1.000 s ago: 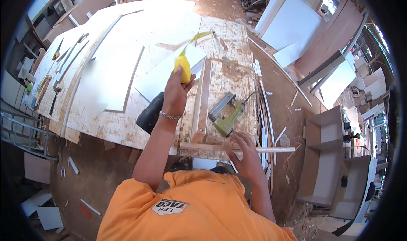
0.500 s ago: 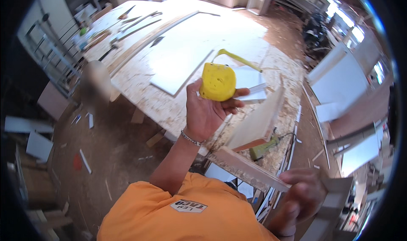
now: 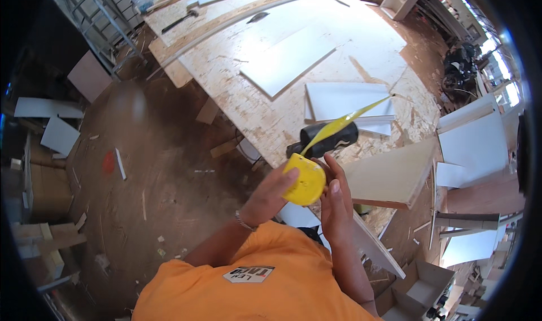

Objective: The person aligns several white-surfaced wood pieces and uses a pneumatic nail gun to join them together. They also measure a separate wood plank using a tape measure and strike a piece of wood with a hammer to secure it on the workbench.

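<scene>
A yellow tape measure (image 3: 307, 181) is in my left hand (image 3: 270, 195), with the thumb across its side, close in front of my chest. Its yellow blade (image 3: 344, 123) sticks out of the case, slanting up to the right over the worktable (image 3: 226, 89). My right hand (image 3: 336, 205) is right beside the case with its fingers stretched upward; whether the fingertips touch the case is hard to tell. Just beyond the hands lies a black cylindrical object (image 3: 333, 138), partly crossed by the blade. A pale wooden panel (image 3: 392, 174) stands to the right of my right hand.
White boards (image 3: 347, 101) are stacked at the table's right, and another white panel (image 3: 288, 67) lies farther left. A hammer (image 3: 180, 22) and long strips are at the far left. A narrow board (image 3: 378, 247) juts near my right forearm. Offcuts (image 3: 120, 164) litter the floor.
My left hand has brought the tape measure down toward my chest. My right hand has left the narrow board's end and come up beside the case. The black cylindrical object now shows.
</scene>
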Available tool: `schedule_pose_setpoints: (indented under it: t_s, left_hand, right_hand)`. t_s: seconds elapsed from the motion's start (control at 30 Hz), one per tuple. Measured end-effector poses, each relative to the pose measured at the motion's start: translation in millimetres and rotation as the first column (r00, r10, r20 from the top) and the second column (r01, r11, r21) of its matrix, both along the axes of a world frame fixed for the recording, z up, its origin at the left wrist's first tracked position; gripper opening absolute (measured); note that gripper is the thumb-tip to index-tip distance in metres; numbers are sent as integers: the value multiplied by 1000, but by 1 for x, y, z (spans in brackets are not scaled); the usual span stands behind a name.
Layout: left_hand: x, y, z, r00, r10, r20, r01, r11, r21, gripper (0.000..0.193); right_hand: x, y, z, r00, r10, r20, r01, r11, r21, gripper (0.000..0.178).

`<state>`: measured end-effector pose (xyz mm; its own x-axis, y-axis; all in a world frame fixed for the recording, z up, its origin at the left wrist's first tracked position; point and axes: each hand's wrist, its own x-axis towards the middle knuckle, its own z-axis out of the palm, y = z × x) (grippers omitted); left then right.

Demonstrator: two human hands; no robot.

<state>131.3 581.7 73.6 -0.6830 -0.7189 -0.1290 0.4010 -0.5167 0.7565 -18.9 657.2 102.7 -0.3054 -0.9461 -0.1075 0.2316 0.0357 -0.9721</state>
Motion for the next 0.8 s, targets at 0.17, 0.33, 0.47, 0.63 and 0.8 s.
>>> schedule_pose_setpoints:
  t_s: [0.17,0.33,0.47,0.63,0.8]
  left_hand:
    - [-24,2,-21,982,191,-8,-190,978,87,43]
    - [-32,-105,-13,867,457,202,-260,758,-599,55]
    - [-40,-209,-18,791,374,485,-35,818,-574,52]
    - [-14,-243,-40,808,169,-565,-59,977,207,35]
    - [44,-195,-18,685,221,-694,-86,971,224,42]
  right_hand:
    - [27,-5,-16,999,-41,4,40,997,65,73]
    - [55,-3,-27,999,-14,-33,19,987,160,63]
    - [59,23,-55,938,340,-61,-306,900,309,55]
    - [80,28,-72,911,392,-127,-316,863,394,58]
    - [113,7,-86,989,133,-68,-117,971,207,60]
